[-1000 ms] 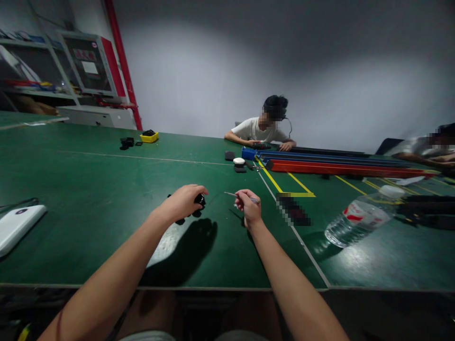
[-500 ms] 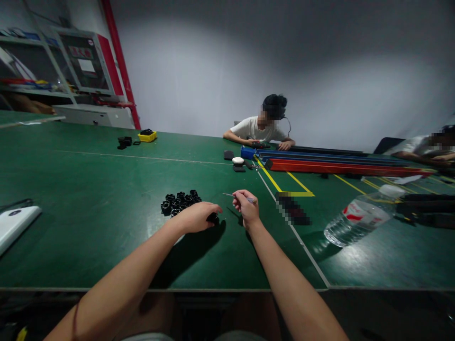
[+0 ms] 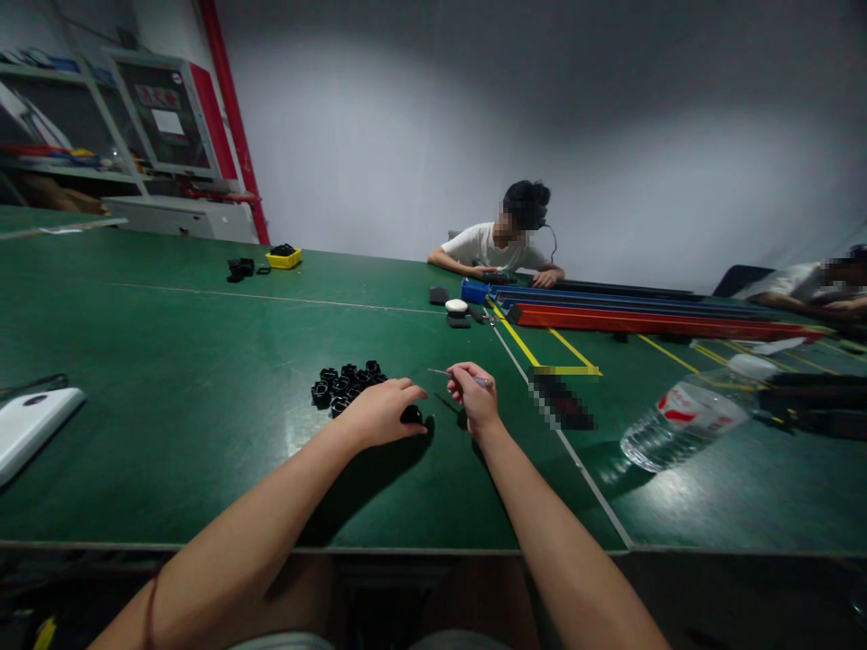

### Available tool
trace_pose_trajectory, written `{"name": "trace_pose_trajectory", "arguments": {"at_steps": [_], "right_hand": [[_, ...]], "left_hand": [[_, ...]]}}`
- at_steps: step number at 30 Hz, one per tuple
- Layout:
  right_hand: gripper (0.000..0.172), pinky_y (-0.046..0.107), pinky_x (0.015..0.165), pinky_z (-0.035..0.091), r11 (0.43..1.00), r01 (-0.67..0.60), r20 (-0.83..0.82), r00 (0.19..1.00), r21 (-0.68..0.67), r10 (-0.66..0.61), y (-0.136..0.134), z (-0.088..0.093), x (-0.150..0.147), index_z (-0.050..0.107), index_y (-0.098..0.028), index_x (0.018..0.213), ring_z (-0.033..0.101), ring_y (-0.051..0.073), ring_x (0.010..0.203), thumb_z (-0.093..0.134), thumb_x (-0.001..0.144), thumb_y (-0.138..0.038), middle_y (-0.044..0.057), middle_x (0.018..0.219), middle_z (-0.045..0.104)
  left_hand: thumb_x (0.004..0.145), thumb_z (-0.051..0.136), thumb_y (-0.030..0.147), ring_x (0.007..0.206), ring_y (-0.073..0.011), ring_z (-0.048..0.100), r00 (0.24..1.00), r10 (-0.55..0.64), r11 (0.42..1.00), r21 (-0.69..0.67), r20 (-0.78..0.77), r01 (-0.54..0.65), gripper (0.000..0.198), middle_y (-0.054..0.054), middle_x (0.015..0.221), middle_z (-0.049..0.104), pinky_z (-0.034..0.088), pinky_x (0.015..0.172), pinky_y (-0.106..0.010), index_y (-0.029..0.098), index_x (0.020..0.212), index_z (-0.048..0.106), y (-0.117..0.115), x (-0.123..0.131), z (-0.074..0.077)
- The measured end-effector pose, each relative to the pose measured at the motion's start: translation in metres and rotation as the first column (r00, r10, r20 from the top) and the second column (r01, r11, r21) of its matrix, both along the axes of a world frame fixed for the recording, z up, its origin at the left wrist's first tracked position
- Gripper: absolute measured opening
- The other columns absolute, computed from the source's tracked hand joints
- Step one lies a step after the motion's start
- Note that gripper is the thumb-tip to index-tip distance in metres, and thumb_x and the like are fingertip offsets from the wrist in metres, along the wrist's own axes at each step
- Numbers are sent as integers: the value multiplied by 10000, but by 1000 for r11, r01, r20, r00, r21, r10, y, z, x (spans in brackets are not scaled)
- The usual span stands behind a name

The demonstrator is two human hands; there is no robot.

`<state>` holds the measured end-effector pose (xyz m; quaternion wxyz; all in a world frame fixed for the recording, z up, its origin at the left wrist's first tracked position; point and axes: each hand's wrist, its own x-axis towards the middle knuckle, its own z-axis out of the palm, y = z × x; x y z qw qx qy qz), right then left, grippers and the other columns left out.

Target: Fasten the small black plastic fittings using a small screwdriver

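Curved around a small black plastic part [image 3: 411,414], my left hand [image 3: 383,411] rests low over the green table, its thumb and fingers on either side of the part. Much of that part is hidden by the fingers. Just beyond the hand, to the left, lies a cluster of similar black plastic parts [image 3: 337,386], ring-like with openings. My right hand [image 3: 474,397] is closed on a thin screwdriver [image 3: 440,372]. Its slim metal shaft points left, above and to the right of the left hand, and touches nothing.
A water bottle [image 3: 691,411] leans at the right, near a dark pixelated object [image 3: 561,399]. Red and blue long rails [image 3: 650,318] lie farther back, before a seated co-worker [image 3: 491,244]. A white device [image 3: 41,424] sits left; a yellow bin [image 3: 284,260] stands far back.
The view shifts slightly. My left thumb and fingers spread a little wider around the black part. The right hand keeps its hold on the screwdriver, almost still.
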<state>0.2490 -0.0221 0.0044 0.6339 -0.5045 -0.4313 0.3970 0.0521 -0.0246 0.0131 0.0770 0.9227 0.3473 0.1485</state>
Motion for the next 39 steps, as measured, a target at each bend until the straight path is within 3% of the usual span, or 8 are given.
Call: {"name": "trace_pose_trajectory", "arguments": {"at_steps": [6, 16, 20, 23, 26, 33, 39], "right_hand": [[219, 190, 374, 296, 1000, 0, -3, 1000, 3, 1, 1, -1, 0, 670, -173, 685, 449, 76, 405, 686, 659, -390, -21, 508, 583], [210, 188, 377, 304, 1000, -12, -15, 1000, 15, 12, 0, 1, 0, 669, -172, 691, 459, 76, 412, 698, 672, -379, -21, 510, 587], [207, 189, 376, 306, 1000, -2, -24, 1000, 21, 3, 0, 0, 0, 672, -173, 692, 461, 78, 414, 695, 671, -378, -20, 510, 586], [203, 184, 378, 301, 1000, 13, -26, 1000, 23, -12, 1, -1, 1, 667, -170, 695, 460, 75, 421, 683, 679, -372, -21, 511, 580], [211, 178, 382, 305, 999, 38, -14, 999, 33, -37, 3, -2, 2, 659, -168, 713, 450, 70, 418, 673, 690, -377, -27, 520, 575], [276, 187, 397, 323, 989, 123, 44, 991, 88, -127, 11, -8, 11, 647, -177, 791, 454, 77, 430, 667, 717, -442, -37, 590, 570], [330, 228, 491, 405, 972, 179, 279, 936, 150, -216, 16, -16, 20, 659, -167, 856, 535, 120, 534, 609, 763, -480, 20, 722, 652]], "left_hand": [[824, 668, 295, 1036, -255, 645, 1000, -5, 1000, -17, 4, 5, 482, -86, 1146, 668, 502, 879, -341, 226, 1285, 543, -1, 2, -3], [689, 531, 24, 1117, -244, 587, 976, -187, 979, -55, 113, 194, 712, -92, 1187, 637, 487, 971, -360, 197, 1377, 477, -4, 3, -3], [728, 548, 65, 1203, -247, 543, 968, -190, 977, -65, 165, 203, 693, -116, 1304, 565, 454, 1038, -367, 202, 1401, 456, -7, 3, 1], [831, 628, 269, 1200, -259, 541, 973, -134, 989, -42, 187, 144, 567, -123, 1297, 559, 432, 1063, -381, 196, 1375, 487, -8, 3, 2], [821, 699, 427, 1127, -262, 585, 985, -57, 996, -54, 163, 67, 594, -115, 1236, 585, 468, 1004, -373, 197, 1338, 519, -5, 4, -1], [833, 682, 248, 1094, -254, 624, 992, -36, 994, -102, 123, 48, 573, -110, 1204, 646, 487, 965, -362, 176, 1369, 492, -3, 8, -8], [799, 611, 99, 1151, -253, 590, 974, -128, 985, -94, 188, 147, 635, -105, 1219, 641, 459, 1027, -391, 164, 1408, 447, -5, 9, -9]]}}
